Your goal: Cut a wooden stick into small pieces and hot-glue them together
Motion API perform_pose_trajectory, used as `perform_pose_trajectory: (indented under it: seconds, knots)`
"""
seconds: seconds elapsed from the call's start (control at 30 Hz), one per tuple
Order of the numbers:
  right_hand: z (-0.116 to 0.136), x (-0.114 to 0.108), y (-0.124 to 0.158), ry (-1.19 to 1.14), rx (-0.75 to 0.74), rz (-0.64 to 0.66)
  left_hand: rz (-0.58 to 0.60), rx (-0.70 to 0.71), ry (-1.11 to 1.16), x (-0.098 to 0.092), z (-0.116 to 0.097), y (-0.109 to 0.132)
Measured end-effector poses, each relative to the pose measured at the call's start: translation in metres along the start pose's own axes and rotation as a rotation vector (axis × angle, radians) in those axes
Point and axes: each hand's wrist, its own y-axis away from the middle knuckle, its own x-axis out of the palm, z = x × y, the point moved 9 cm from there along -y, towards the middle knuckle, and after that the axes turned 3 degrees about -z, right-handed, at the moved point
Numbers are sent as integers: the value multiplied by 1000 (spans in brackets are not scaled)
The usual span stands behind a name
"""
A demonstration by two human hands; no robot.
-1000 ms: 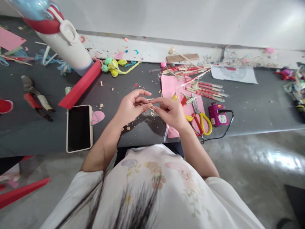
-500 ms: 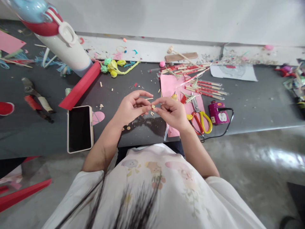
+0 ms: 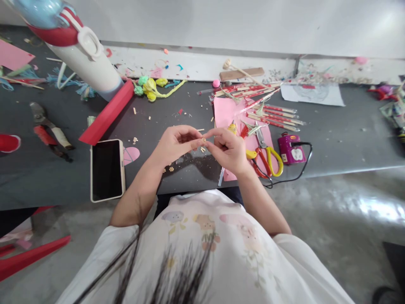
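The small wooden piece (image 3: 203,139) sits between your fingertips, raised over the dark table (image 3: 148,181) in front of your chest. Your left hand (image 3: 179,141) pinches it with thumb and fingers drawn together; your right hand (image 3: 227,150) meets it from the other side, thumb and forefinger nearly closed on it, the other fingers curled into the palm. So little of it shows that its exact shape is hard to tell; gripping it by the tips from both sides probably lets you steady and turn something so tiny.

Just below your fingers lie loose wooden bits (image 3: 203,150), and nearer your left forearm are flower-shaped pieces (image 3: 171,169), likely put there to be within reach. Close to your right hand, the pink paper (image 3: 223,107) lies under the scissors (image 3: 274,162), whose handles point towards you, perhaps for an easy pick-up. The purple box (image 3: 289,150) stands beyond them, its black cable (image 3: 305,164) looping near the front edge, where a sleeve could catch it.

On your left, the phone (image 3: 106,171) lies beside your forearm, close to the front edge, limiting elbow room. Ahead, dark tabletop runs up to the yellow yarn (image 3: 152,89) and wrapped sticks (image 3: 276,118); the wall (image 3: 205,25) bounds the far side.
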Motion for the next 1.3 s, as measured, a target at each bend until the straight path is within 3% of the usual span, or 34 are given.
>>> perform_pose_trajectory:
  seconds: [0.43,1.07,1.2,1.3]
  knots:
    - [6,-7,0,51,-127,-133,97,-1,86,6,4,1]
    - [-2,0,1,20,-35,-21,127,-65,116,8,11,-2]
    - [0,-1,1,20,-37,-36,48,48,81,2,5,-3]
    - [-1,-2,0,-51,-24,-52,-54,324,-63,-4,-17,3]
